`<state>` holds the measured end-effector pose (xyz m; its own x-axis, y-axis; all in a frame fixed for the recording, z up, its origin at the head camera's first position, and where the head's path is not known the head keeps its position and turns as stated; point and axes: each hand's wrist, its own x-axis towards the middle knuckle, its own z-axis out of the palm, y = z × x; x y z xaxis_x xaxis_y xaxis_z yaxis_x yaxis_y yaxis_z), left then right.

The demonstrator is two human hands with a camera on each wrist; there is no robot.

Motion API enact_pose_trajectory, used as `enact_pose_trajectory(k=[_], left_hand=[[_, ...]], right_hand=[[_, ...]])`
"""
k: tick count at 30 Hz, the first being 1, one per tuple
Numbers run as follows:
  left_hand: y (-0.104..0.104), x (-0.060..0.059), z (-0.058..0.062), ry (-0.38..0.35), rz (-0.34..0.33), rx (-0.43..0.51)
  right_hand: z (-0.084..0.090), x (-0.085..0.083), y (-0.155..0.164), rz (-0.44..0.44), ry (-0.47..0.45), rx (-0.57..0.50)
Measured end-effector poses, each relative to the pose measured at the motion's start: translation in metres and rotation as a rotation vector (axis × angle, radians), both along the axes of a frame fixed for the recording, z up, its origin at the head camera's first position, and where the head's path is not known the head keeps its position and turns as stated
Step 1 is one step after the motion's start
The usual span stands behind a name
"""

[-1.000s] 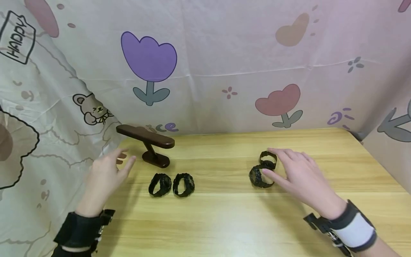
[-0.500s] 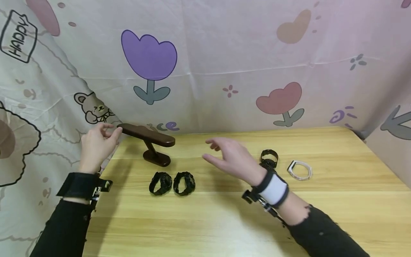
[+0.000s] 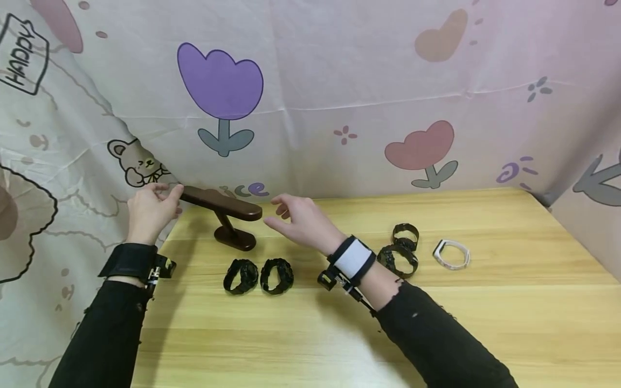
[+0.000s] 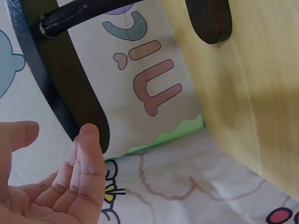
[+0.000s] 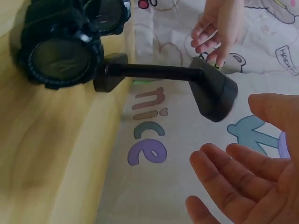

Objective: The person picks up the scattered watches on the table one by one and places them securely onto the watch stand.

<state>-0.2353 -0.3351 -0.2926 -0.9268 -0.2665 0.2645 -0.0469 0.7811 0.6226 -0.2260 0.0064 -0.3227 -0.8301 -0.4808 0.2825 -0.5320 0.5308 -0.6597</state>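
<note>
A dark brown T-shaped watch stand (image 3: pixel 220 203) stands upright at the back left of the table. My left hand (image 3: pixel 150 213) is at the left end of its top bar; in the left wrist view the fingertips (image 4: pixel 88 133) overlap the bar's end with the thumb apart, and I cannot tell whether they touch. Just off the bar's right end is my right hand (image 3: pixel 308 223), fingers relaxed and holding nothing. In front of the stand, two black watches (image 3: pixel 241 276) (image 3: pixel 277 276) sit side by side with straps closed into loops.
To the right, two more black watches (image 3: pixel 405 235) (image 3: pixel 399 261) touch each other, one behind the other. A white fitness band (image 3: pixel 452 254) lies beyond them. A printed cloth (image 3: pixel 310 70) hangs behind the wooden table (image 3: pixel 271 345) and along its left.
My right hand has moved left from the right-side watches to the stand's right end, uncovering the white band. The left hand has risen to the bar's left end. The stand looks unmoved.
</note>
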Motion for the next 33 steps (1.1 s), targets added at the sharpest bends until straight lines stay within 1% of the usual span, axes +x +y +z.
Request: enact_pose_trajectory(k=[5,9,13,18,28,33], left_hand=[[-0.001,-0.005,-0.003,0.013,-0.008,0.021],[0.0,-0.008,-0.005,0.014,-0.013,0.022],[0.0,-0.011,-0.007,-0.003,0.0,0.001],[-0.003,-0.013,-0.01,-0.031,0.014,0.027],[-0.003,-0.017,-0.014,-0.078,0.028,0.016],[-0.002,-0.018,-0.015,-0.072,0.021,0.025]], right_hand=[[-0.001,-0.004,-0.011,-0.003,-0.034,-0.012],[-0.002,-0.006,-0.017,-0.006,-0.033,-0.02],[-0.003,-0.007,-0.022,-0.003,-0.025,-0.019],[-0.004,-0.007,-0.027,0.0,-0.038,-0.013],[-0.005,-0.01,-0.031,-0.002,-0.055,-0.055],[-0.006,-0.011,-0.031,-0.004,-0.066,-0.067]])
